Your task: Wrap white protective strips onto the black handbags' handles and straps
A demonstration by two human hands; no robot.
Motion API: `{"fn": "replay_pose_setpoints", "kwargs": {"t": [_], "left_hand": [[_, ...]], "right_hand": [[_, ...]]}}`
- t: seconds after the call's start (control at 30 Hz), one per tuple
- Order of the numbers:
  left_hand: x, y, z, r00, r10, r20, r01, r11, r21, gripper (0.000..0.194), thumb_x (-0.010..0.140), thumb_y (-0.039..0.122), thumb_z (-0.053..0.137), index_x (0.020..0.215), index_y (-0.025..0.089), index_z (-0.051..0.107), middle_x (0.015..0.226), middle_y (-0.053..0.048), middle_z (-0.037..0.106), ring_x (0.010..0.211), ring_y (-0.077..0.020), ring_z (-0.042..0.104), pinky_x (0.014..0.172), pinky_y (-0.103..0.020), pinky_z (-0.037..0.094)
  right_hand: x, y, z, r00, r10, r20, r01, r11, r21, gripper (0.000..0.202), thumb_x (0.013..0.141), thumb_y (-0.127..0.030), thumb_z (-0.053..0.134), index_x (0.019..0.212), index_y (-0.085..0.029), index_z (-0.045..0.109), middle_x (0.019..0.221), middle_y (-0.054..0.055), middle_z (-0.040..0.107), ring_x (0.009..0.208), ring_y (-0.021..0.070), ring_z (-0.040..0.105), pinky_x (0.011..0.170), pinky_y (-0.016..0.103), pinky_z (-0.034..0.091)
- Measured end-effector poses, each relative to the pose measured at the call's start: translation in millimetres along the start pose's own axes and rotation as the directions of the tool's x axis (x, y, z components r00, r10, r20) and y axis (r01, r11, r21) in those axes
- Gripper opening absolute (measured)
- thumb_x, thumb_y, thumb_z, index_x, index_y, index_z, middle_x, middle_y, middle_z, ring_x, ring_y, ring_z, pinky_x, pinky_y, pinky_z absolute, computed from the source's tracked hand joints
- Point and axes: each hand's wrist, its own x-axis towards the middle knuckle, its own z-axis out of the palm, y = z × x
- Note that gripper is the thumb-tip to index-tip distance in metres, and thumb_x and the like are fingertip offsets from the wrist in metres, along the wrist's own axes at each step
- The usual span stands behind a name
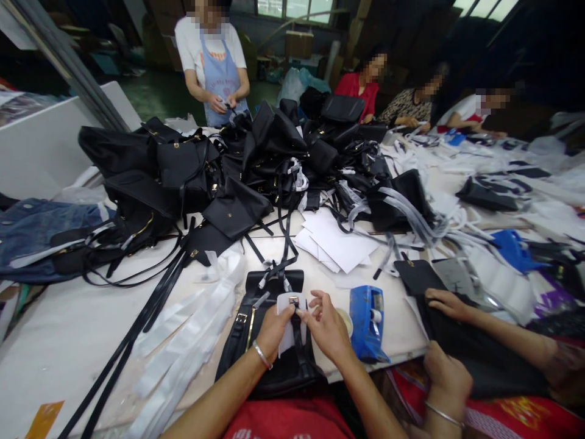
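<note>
- Black bag: landmark, lying at near table edge, between the forearms.
- Left hand: thumb and fingers pinch white liner by the buckle, over bag.
- Right hand: thumb at black strap below buckle, other fingers raised, spread; firm pinch or not, can't tell.
- Blue dispenser right of bag, white strips left, paper sheets beyond.
- Handling, judged: bag light, soft, sags; grab both sides. Buckle stiff, small, slippery; pinch edges. Liner creases easily.
</note>
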Motion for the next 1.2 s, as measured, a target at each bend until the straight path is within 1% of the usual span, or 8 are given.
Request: {"fn": "replay_pose_setpoints", "kwargs": {"t": [0.1, 0.27, 0.47, 0.57, 0.67, 0.77, 0.97, 1.2], "left_hand": [[0.4, 3.1, 4.7, 0.998, 0.063, 0.018, -0.065, 0.986, 0.151, 0.033, 0.072, 0.034, 0.067, 0.099, 0.015, 0.068, 0.098, -0.008, 0.071, 0.095, -0.0253, 0.062, 0.084, -0.032, 0.045], [-2.6, 4.1, 9.8, 0.993, 0.115, 0.023, -0.117, 0.965, 0.233, 0.036, 0.072, 0.033, 0.067, 0.103, 0.015, 0.068, 0.087, -0.006, 0.072, 0.089, -0.025, 0.062, 0.084, -0.033, 0.044], [-12.2, 1.7, 14.9, 0.991, 0.011, 0.131, -0.01, 1.0, -0.009, 0.048, 0.074, 0.041, 0.066, 0.111, 0.011, 0.062, 0.098, -0.012, 0.069, 0.089, -0.0237, 0.062, 0.082, -0.033, 0.046], [-13.1, 6.1, 16.0, 0.976, -0.033, 0.215, 0.055, 0.994, -0.097, 0.05, 0.075, 0.041, 0.066, 0.113, 0.01, 0.06, 0.099, -0.014, 0.068, 0.088, -0.0245, 0.064, 0.081, -0.034, 0.047], [-10.2, 14.8, 16.4, 0.942, -0.124, 0.311, 0.155, 0.985, -0.077, 0.05, 0.075, 0.044, 0.064, 0.112, 0.01, 0.06, 0.093, -0.015, 0.069, 0.078, -0.0242, 0.065, 0.075, -0.036, 0.049], [-8.2, 23.7, 18.5, 0.916, -0.191, 0.353, 0.209, 0.978, -0.011, 0.051, 0.073, 0.047, 0.066, 0.108, 0.011, 0.062, 0.089, -0.014, 0.07, 0.073, -0.0231, 0.065, 0.07, -0.034, 0.05], [-10.2, 24.8, 20.9, 0.917, -0.192, 0.348, 0.179, 0.981, 0.068, 0.05, 0.074, 0.049, 0.063, 0.106, 0.011, 0.064, 0.086, -0.013, 0.07, 0.07, -0.0221, 0.064, 0.066, -0.031, 0.049], [0.7, 20.5, 13.8, 0.953, -0.124, 0.277, 0.027, 0.943, 0.331, 0.045, 0.075, 0.047, 0.062, 0.103, 0.014, 0.067, 0.09, -0.009, 0.071, 0.088, -0.0264, 0.062, 0.077, -0.032, 0.047]], "right_hand": [[11.2, -4.9, -8.8, 0.998, -0.039, 0.054, 0.038, 0.999, 0.031, 0.05, 0.075, -0.042, 0.059, 0.12, -0.025, 0.047, 0.097, 0.002, 0.062, 0.076, 0.0156, 0.058, 0.071, 0.028, 0.046], [17.7, -9.9, -10.1, 0.995, -0.081, 0.053, 0.078, 0.995, 0.061, 0.023, 0.082, -0.04, 0.052, 0.096, -0.024, 0.059, 0.085, 0.0, 0.065, 0.075, 0.0156, 0.059, 0.071, 0.027, 0.045], [15.2, -6.9, -10.6, 0.997, -0.076, -0.009, 0.076, 0.984, 0.164, 0.021, 0.083, -0.039, 0.049, 0.089, -0.021, 0.06, 0.081, 0.001, 0.065, 0.074, 0.0152, 0.058, 0.071, 0.026, 0.046], [14.2, 0.2, -11.8, 1.0, -0.008, 0.029, 0.0, 0.964, 0.265, 0.025, 0.082, -0.043, 0.05, 0.089, -0.021, 0.059, 0.073, 0.0, 0.062, 0.065, 0.0142, 0.057, 0.059, 0.025, 0.047], [13.1, 7.2, -12.1, 0.992, 0.067, 0.111, -0.104, 0.92, 0.379, 0.03, 0.08, -0.048, 0.051, 0.091, -0.021, 0.057, 0.066, -0.003, 0.057, 0.052, 0.0126, 0.054, 0.043, 0.022, 0.043], [11.9, 11.2, -11.8, 0.987, 0.079, 0.138, -0.132, 0.893, 0.43, 0.031, 0.08, -0.05, 0.051, 0.089, -0.021, 0.055, 0.065, -0.003, 0.056, 0.045, 0.0108, 0.051, 0.039, 0.022, 0.041], [6.5, 13.3, -11.4, 0.995, 0.096, 0.037, -0.102, 0.95, 0.294, 0.03, 0.081, -0.049, 0.049, 0.089, -0.021, 0.057, 0.067, -0.002, 0.06, 0.053, 0.0123, 0.052, 0.047, 0.023, 0.043], [1.9, 3.3, -18.8, 0.997, -0.029, -0.073, 0.036, 0.994, 0.102, 0.021, 0.084, -0.037, 0.049, 0.096, -0.024, 0.06, 0.087, 0.001, 0.067, 0.077, 0.0167, 0.061, 0.072, 0.027, 0.046]]}}
